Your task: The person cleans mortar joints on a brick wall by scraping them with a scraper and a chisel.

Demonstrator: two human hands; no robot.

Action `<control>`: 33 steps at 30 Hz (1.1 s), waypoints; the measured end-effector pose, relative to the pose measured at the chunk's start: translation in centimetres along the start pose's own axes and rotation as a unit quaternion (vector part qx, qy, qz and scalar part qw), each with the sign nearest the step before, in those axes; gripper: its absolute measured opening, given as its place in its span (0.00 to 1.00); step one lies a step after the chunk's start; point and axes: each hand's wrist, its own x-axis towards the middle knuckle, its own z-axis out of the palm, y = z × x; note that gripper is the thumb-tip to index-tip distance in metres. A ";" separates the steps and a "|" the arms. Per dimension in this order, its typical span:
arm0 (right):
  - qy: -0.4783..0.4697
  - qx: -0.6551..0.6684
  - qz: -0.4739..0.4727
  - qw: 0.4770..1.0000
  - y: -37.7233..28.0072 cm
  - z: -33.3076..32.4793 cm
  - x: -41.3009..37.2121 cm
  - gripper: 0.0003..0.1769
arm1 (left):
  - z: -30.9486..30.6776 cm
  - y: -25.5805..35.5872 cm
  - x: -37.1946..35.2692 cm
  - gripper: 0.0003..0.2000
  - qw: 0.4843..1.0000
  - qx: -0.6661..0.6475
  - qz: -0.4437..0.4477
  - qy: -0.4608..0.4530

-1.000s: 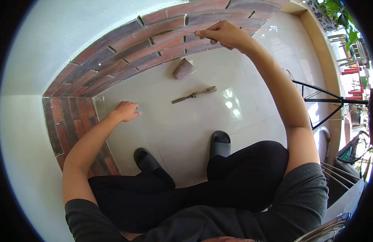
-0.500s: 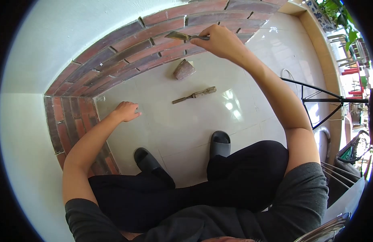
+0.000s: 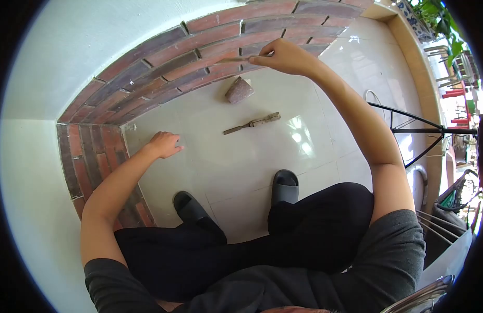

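Note:
My right hand (image 3: 286,56) is closed around a small trowel (image 3: 232,60), its blade now seen nearly edge-on against the low brick wall (image 3: 215,41). Most of the handle is hidden in my fingers. To the left, my left hand (image 3: 165,144) hovers over the tiled floor with nothing in it, thumb apart from loosely bent fingers. Below the trowel, a rough brownish block (image 3: 239,91) rests on the floor close to the bricks. Nearer me lies a worn chisel (image 3: 252,123), its narrow flat blade pointing left.
A second brick face (image 3: 90,161) meets the first at the left corner, under a pale plastered wall (image 3: 33,172). My slippers (image 3: 286,187) stand on glossy tiles. At right are a black metal frame (image 3: 419,129), a ledge and plants.
My right hand has lowered slightly and turned, so the trowel blade went from showing its face to nearly edge-on. My left hand stays in place.

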 end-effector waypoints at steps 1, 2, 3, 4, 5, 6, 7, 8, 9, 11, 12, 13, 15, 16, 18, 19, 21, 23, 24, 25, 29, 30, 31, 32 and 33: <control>0.042 -0.027 -0.023 0.998 -0.1 -0.1 0.2 0.30 | 0.1 -0.1 0.0 0.22 1.000 -0.005 -0.005 -0.006; 0.045 -0.040 -0.011 0.998 -0.2 0.0 0.0 0.29 | -0.1 -0.1 -0.1 0.23 1.000 0.001 -0.010 -0.013; 0.052 -0.045 -0.019 0.997 -0.3 0.4 -0.3 0.29 | 0.0 -0.2 0.0 0.23 1.000 0.007 -0.013 -0.019; 0.058 -0.050 -0.026 0.997 -0.3 1.0 -0.4 0.29 | 0.0 -0.4 0.1 0.22 1.000 -0.002 -0.015 -0.010; 0.064 -0.055 -0.034 0.996 -0.2 1.4 -0.5 0.28 | 0.1 -0.5 0.2 0.22 1.000 -0.012 -0.016 -0.002; 0.055 -0.063 -0.032 0.996 -0.4 1.7 -0.5 0.28 | 0.0 -0.4 0.2 0.21 1.000 -0.022 -0.018 0.007; 0.055 -0.074 -0.027 0.995 -0.5 1.8 -0.7 0.28 | 0.0 -0.4 0.2 0.21 1.000 -0.019 -0.016 0.010; 0.055 -0.085 -0.023 0.995 -0.7 1.9 -0.8 0.28 | -0.1 -0.4 0.3 0.21 1.000 -0.018 -0.013 0.011; 0.056 -0.096 -0.019 0.994 -1.0 1.9 -0.8 0.28 | -0.2 -0.4 0.4 0.21 1.000 -0.017 -0.011 0.013; 0.040 -0.110 -0.025 0.993 -0.8 1.8 -0.6 0.27 | -0.3 -0.3 0.5 0.21 1.000 -0.017 -0.015 0.006; 0.032 -0.120 -0.034 0.992 -0.5 1.9 -0.4 0.26 | -0.4 -0.3 0.6 0.21 1.000 -0.017 -0.016 0.003; 0.024 -0.130 -0.044 0.990 -0.1 2.1 -0.2 0.26 | -0.4 -0.3 0.5 0.21 1.000 -0.019 -0.016 0.005; -0.017 -0.162 -0.052 0.985 1.8 3.5 0.7 0.26 | -0.4 -0.2 0.4 0.21 1.000 -0.022 -0.015 0.008; -0.054 -0.166 -0.040 0.984 3.1 4.4 1.2 0.25 | -0.2 -0.3 0.6 0.21 1.000 -0.017 -0.018 0.000; -0.141 -0.141 -0.018 0.980 6.2 6.2 2.3 0.24 | -0.1 -0.4 0.3 0.21 1.000 -0.017 -0.018 0.005; -0.191 -0.112 -0.009 0.975 8.2 7.1 2.9 0.23 | -0.1 -0.3 0.2 0.21 1.000 -0.017 -0.018 0.007; -0.240 -0.078 -0.004 0.968 12.0 8.4 3.3 0.23 | 0.3 -0.7 0.2 0.21 1.000 -0.023 -0.017 0.011; -0.238 -0.067 -0.013 0.969 15.6 9.2 3.2 0.24 | 0.5 -1.0 0.2 0.21 0.999 -0.027 -0.017 0.014; -0.231 -0.074 -0.001 0.970 17.1 9.4 3.1 0.23 | 0.4 -1.2 0.1 0.21 0.999 -0.027 -0.017 0.015; -0.225 -0.081 0.010 0.971 18.5 9.4 3.0 0.22 | 0.3 -1.2 -0.1 0.21 0.999 -0.027 -0.018 0.015; -0.177 -0.130 0.041 0.975 23.1 10.0 2.4 0.21 | 0.4 -1.6 0.1 0.21 0.999 -0.024 -0.027 0.004; -0.180 -0.139 0.038 0.973 23.8 10.1 2.4 0.22 | 0.3 -1.6 0.1 0.21 0.999 -0.035 -0.025 0.007; -0.189 -0.142 0.048 0.971 24.5 10.3 2.5 0.22 | 0.2 -1.5 0.2 0.21 0.999 -0.032 -0.024 0.006; -0.198 -0.145 0.059 0.968 25.1 10.5 2.5 0.23 | 0.2 -1.4 0.3 0.21 0.999 -0.029 -0.023 0.004; -0.207 -0.148 0.070 0.964 25.1 10.5 2.4 0.23 | 0.0 -1.2 0.3 0.21 0.999 -0.027 -0.021 0.003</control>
